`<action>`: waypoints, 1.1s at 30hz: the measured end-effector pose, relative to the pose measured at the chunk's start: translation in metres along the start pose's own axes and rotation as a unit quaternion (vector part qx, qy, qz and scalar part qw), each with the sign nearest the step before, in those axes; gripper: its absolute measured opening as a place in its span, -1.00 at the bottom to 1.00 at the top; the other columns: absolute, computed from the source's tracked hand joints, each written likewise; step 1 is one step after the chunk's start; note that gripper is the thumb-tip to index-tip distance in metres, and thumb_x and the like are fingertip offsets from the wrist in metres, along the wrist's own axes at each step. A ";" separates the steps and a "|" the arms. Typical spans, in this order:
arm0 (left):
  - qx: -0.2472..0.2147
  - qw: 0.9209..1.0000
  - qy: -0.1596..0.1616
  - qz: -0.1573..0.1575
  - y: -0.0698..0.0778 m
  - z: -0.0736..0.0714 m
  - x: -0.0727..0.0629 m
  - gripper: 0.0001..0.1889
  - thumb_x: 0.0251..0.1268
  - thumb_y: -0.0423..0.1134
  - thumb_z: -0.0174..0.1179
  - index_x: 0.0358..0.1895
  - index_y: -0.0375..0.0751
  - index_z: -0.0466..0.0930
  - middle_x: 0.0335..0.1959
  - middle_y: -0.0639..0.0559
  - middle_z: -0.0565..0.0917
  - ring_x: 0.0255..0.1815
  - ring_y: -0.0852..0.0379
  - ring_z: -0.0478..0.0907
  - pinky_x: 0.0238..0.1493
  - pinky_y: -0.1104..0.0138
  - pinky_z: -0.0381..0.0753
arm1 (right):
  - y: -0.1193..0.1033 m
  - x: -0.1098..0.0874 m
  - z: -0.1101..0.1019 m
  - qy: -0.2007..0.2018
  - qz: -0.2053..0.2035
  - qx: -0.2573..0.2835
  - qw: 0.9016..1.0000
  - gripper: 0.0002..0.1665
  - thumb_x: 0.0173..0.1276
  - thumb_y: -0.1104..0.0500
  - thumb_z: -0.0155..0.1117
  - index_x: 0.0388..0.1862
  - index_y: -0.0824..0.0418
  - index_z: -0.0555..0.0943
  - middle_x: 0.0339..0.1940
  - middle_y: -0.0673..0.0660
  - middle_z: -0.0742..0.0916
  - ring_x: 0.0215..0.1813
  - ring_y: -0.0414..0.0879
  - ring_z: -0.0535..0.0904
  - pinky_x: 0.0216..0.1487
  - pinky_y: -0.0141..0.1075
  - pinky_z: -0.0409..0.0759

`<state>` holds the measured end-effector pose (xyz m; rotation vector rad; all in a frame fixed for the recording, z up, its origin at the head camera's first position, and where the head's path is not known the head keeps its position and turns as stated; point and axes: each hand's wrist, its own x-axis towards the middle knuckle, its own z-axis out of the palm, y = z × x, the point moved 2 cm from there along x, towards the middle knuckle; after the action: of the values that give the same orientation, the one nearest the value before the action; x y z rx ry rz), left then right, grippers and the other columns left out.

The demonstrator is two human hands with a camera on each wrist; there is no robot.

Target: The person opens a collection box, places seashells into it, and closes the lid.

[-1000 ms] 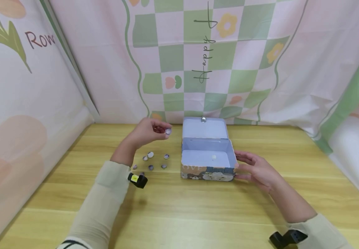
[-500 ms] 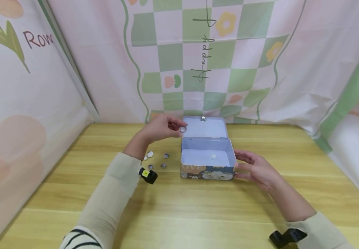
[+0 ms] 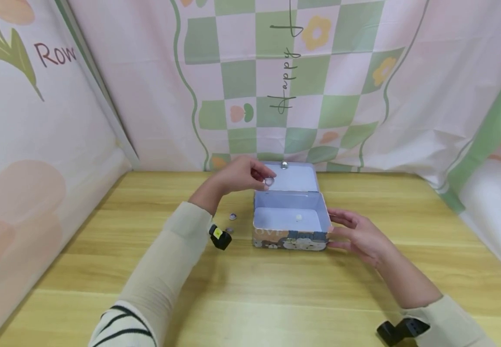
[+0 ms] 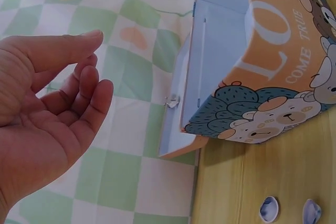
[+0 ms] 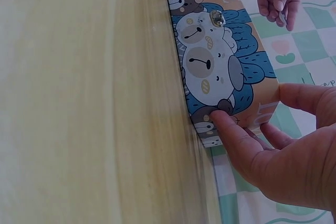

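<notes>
My left hand pinches a small white-and-purple seashell between thumb and fingertips. It is above the back left of an open tin box, in front of the raised lid. The box has a pale blue inside and cartoon bears outside. One small pale piece lies on its floor. The fingers of my right hand are extended against the box's right end, and the right wrist view has a fingertip over the front panel. In the left wrist view the pinched seashell is hidden.
A few loose seashells lie on the wooden table left of the box; my left arm may cover others. A patterned curtain hangs close behind the lid, and another printed sheet stands along the left edge.
My left hand has carried the seashell rightward from over the table to the box's lid. The left forearm now covers some of the loose seashells. My right hand and the box stay put.
</notes>
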<state>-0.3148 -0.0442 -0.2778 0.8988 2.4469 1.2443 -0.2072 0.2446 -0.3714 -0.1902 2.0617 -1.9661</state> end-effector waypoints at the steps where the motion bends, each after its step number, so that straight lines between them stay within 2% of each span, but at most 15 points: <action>1: 0.003 1.000 -0.004 -0.002 0.000 0.001 0.002 -0.71 0.17 -0.40 0.37 -0.02 -0.16 0.72 -0.12 0.04 0.69 -0.11 0.09 0.57 -0.09 0.36 0.61 | 0.000 0.000 0.000 0.000 0.000 0.001 1.000 -0.12 0.41 0.35 0.15 0.51 0.49 -0.10 0.49 0.51 0.08 0.11 -0.06 0.54 0.09 -0.07 0.59; 11: 0.051 0.997 -0.050 -0.021 0.000 0.008 0.022 -0.69 0.16 -0.41 0.36 -0.01 -0.14 0.73 -0.13 0.11 0.71 -0.10 0.14 0.58 -0.09 0.38 0.60 | -0.001 0.000 0.000 -0.002 0.001 -0.001 1.000 -0.12 0.40 0.35 0.15 0.51 0.49 -0.11 0.49 0.52 0.08 0.15 -0.03 0.52 0.10 -0.04 0.58; 17: 0.045 0.995 -0.069 -0.048 -0.007 0.012 0.030 -0.66 0.16 -0.39 0.38 0.05 -0.20 0.70 -0.13 0.09 0.69 -0.08 0.11 0.55 -0.09 0.37 0.60 | -0.002 0.000 0.001 -0.001 0.002 -0.003 1.000 -0.12 0.40 0.35 0.15 0.51 0.50 -0.10 0.49 0.52 0.08 0.15 -0.03 0.52 0.10 -0.04 0.58; 25: 0.023 0.991 -0.077 -0.110 -0.015 0.015 0.033 -0.62 0.07 -0.50 0.32 0.01 -0.17 0.71 -0.18 0.01 0.68 -0.15 0.07 0.56 -0.14 0.30 0.64 | -0.001 0.000 0.001 -0.001 0.000 -0.002 1.000 -0.12 0.40 0.35 0.14 0.51 0.50 -0.11 0.49 0.52 0.07 0.16 -0.01 0.52 0.10 -0.04 0.58; 33: 0.004 0.989 -0.080 -0.123 -0.019 0.016 0.032 -0.59 0.07 -0.56 0.29 0.04 -0.23 0.68 -0.11 -0.06 0.66 -0.18 0.06 0.59 -0.17 0.33 0.65 | 0.000 0.000 0.001 0.003 -0.003 -0.005 1.000 -0.13 0.39 0.35 0.15 0.50 0.50 -0.09 0.48 0.52 0.09 0.16 -0.02 0.52 0.09 -0.04 0.59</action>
<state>-0.3395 -0.0218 -0.3009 0.6454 2.3519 1.0361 -0.2073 0.2439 -0.3711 -0.1932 2.0764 -1.9636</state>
